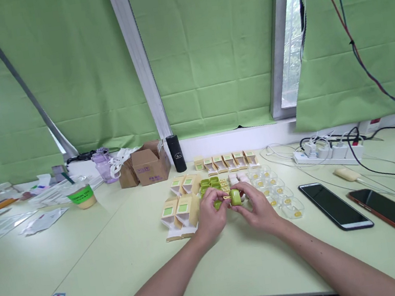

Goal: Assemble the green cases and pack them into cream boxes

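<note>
My right hand [260,209] grips a small, glossy green case [235,197] between thumb and fingers, above the middle of the table. Fingertips of my left hand [211,214] pinch a tiny yellowish piece [226,197] right beside the case; I cannot tell whether the two are joined. Behind my hands lie more green cases [214,180], small yellow pieces [223,182] and white-pink pieces [238,177], partly hidden by my fingers. Open cream boxes with green labels [187,207] stand just left of my left hand. Clear plastic shells with yellow spots [286,203] lie right of my right hand.
A row of cream boxes [229,161] stands at the back, near a black bottle [176,153] and cardboard box [151,164]. Two phones [335,204] lie at right, below a cabled power strip [330,154]. A drink cup [81,195] stands left.
</note>
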The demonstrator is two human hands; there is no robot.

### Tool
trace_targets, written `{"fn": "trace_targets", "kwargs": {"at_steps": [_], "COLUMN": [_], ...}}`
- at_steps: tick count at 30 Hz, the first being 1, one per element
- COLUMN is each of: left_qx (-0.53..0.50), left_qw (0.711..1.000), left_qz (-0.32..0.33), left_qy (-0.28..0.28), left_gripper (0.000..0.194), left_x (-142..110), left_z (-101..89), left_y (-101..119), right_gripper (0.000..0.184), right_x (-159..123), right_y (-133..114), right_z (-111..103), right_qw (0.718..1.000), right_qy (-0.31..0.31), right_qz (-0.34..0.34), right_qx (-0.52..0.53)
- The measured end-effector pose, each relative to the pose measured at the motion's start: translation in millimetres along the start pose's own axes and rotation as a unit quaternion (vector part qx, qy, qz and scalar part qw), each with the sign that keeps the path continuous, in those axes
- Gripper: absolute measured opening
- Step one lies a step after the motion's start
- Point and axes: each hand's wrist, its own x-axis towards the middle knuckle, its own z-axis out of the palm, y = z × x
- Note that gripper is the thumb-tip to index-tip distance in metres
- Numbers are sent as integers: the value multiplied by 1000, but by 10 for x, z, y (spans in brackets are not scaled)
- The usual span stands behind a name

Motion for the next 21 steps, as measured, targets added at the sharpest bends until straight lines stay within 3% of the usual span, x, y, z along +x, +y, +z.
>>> {"fn": "trace_targets", "kwargs": {"at_steps": [10,21], "left_qx": [-59,-12], "left_qw": [997,1000], "left_qz": [-53,-9], "left_qy": [-23,-5], "left_gripper": [6,17], "left_x": [27,14], "left_z": [-3,-18], "left_y": [-3,-47], "right_gripper": [40,35], "right_x": [-9,35], "right_y": [6,-43], "right_z": [-3,16], "right_qw": [1000,980], "right_qy": [-4,5], "right_qz": [-2,65], "right_qx": [19,187]}}
